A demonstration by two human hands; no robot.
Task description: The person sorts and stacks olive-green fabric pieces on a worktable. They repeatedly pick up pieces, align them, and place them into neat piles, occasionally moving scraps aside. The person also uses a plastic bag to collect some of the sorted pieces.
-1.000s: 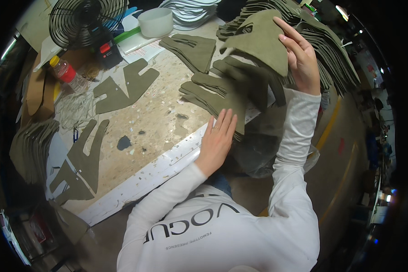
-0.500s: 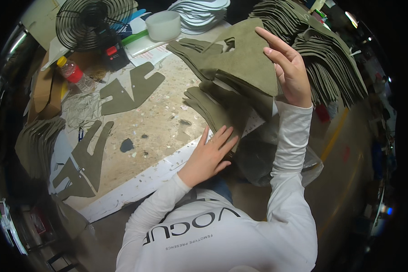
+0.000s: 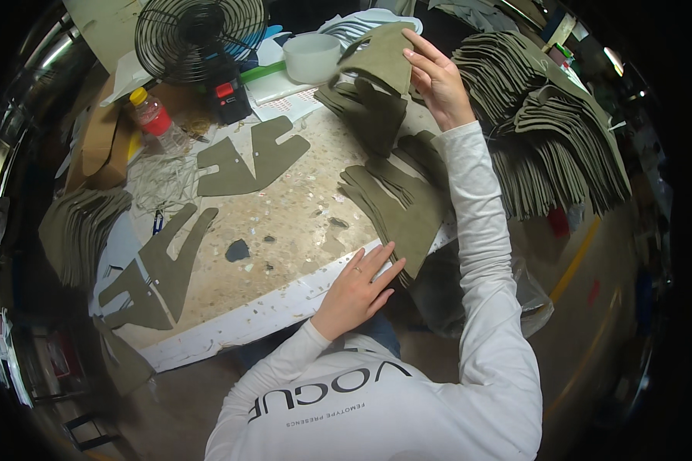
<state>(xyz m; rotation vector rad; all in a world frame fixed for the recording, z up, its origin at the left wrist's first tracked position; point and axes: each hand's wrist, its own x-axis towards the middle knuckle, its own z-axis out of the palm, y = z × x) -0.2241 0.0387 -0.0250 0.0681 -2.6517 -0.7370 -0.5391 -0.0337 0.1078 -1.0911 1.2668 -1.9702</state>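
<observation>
At 6 o'clock, nearest the camera, the left hand (image 3: 357, 288) lies flat and open on the table (image 3: 284, 223) edge, fingertips (image 3: 384, 252) pressing the near corner of a stack (image 3: 400, 207) of olive cut pieces that overhangs the white rim. Farther out, toward 1 o'clock, the right hand (image 3: 437, 77) is raised and pinches one olive piece (image 3: 384, 61), lifted clear of the table and hanging above a second small pile (image 3: 369, 111). The step in hand appears to be sorting: one piece is being taken off and carried while the stack is steadied. The next move would call for lowering the piece squarely onto a pile, edges matched, with the left hand holding the overhanging stack from sliding. At 9 o'clock single pieces (image 3: 161, 269) lie spread; at 11 o'clock stand a bottle (image 3: 155, 119) and a fan (image 3: 200, 38); at 12 o'clock a white bowl (image 3: 311, 58); at 2 o'clock large fanned stacks (image 3: 553, 131) fill the far side.
</observation>
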